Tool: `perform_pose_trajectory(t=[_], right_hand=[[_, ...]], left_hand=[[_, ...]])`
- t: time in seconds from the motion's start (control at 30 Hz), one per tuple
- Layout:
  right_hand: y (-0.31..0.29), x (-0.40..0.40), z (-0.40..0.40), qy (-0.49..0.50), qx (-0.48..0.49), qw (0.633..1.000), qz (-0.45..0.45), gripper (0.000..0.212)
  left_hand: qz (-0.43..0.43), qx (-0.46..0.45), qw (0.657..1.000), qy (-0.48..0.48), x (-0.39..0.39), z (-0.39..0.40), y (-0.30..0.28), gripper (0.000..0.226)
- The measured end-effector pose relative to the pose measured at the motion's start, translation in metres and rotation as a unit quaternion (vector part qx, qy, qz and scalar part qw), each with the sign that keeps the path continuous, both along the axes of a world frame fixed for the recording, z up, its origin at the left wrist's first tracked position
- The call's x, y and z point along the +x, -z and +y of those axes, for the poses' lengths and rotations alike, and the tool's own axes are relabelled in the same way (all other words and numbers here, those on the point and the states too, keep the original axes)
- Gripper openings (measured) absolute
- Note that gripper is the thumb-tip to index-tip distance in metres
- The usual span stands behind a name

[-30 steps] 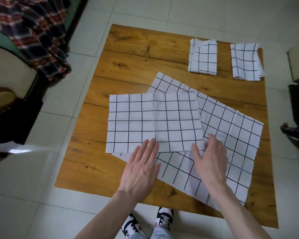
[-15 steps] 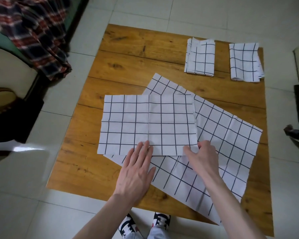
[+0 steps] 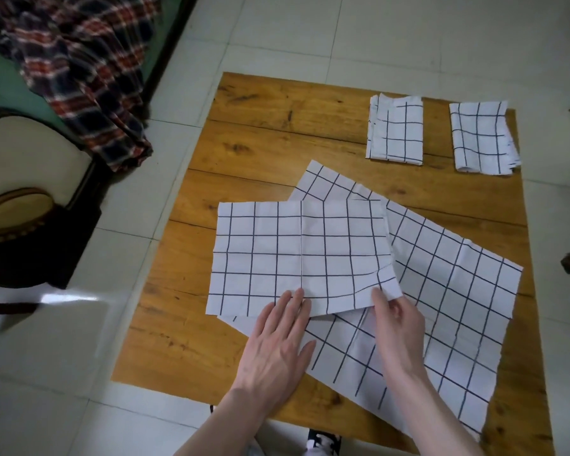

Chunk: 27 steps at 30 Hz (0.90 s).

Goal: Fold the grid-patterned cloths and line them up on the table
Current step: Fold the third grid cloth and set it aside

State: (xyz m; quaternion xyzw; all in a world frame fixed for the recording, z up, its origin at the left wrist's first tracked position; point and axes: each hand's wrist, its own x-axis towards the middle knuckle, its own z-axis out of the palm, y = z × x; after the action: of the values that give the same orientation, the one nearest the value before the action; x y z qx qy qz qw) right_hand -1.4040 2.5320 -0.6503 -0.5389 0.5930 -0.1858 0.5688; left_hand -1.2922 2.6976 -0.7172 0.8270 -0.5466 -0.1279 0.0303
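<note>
A half-folded white cloth with a dark grid [image 3: 297,255] lies in the middle of the wooden table [image 3: 260,143], on top of a larger unfolded grid cloth [image 3: 448,311] spread at an angle. My left hand [image 3: 277,350] lies flat with straight fingers on the folded cloth's near edge. My right hand [image 3: 395,320] pinches that cloth's near right corner, which is lifted slightly. Two folded grid cloths sit side by side at the table's far right, one [image 3: 396,133] to the left of the other [image 3: 481,136].
A plaid garment [image 3: 79,70] hangs off green furniture at the far left. A cream chair seat [image 3: 23,159] and a dark bag [image 3: 23,232] stand to the left of the table. White floor tiles surround the table. My shoes [image 3: 323,439] show at its near edge.
My right hand went from lying flat on the cloths to pinching the half-folded cloth's near right corner and raising it. My left hand stays pressed on the near edge.
</note>
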Motion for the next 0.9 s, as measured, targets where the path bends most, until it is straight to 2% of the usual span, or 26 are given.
perform_pose_trajectory(t=[0.1,0.2,0.3,0.43,0.7,0.9], right_hand=[[-0.011,0.014,0.017,-0.029,-0.08,0.996,0.018,0.033],[-0.023,0.031,0.033,-0.058,-0.137,0.989,-0.002,0.026],[-0.024,0.047,0.049,-0.102,-0.162,0.982,-0.003,0.04],[-0.023,0.071,0.074,-0.166,-0.192,0.967,-0.02,0.049],[0.017,0.104,0.118,-0.315,-0.301,0.9,0.026,0.051],[0.055,0.115,0.131,-0.388,-0.338,0.855,0.064,0.05]], left_hand=[[-0.004,-0.012,1.0,0.002,0.007,0.006,-0.005,0.067],[-0.008,-0.034,0.998,-0.046,0.025,0.017,-0.012,0.066],[-0.005,-0.048,0.993,-0.104,0.045,0.036,-0.012,0.064],[0.003,-0.038,0.991,-0.13,0.066,0.062,-0.01,0.061],[0.025,-0.05,0.988,-0.142,0.082,0.082,-0.002,0.06],[0.075,-0.104,0.982,-0.139,0.09,0.091,-0.004,0.06]])
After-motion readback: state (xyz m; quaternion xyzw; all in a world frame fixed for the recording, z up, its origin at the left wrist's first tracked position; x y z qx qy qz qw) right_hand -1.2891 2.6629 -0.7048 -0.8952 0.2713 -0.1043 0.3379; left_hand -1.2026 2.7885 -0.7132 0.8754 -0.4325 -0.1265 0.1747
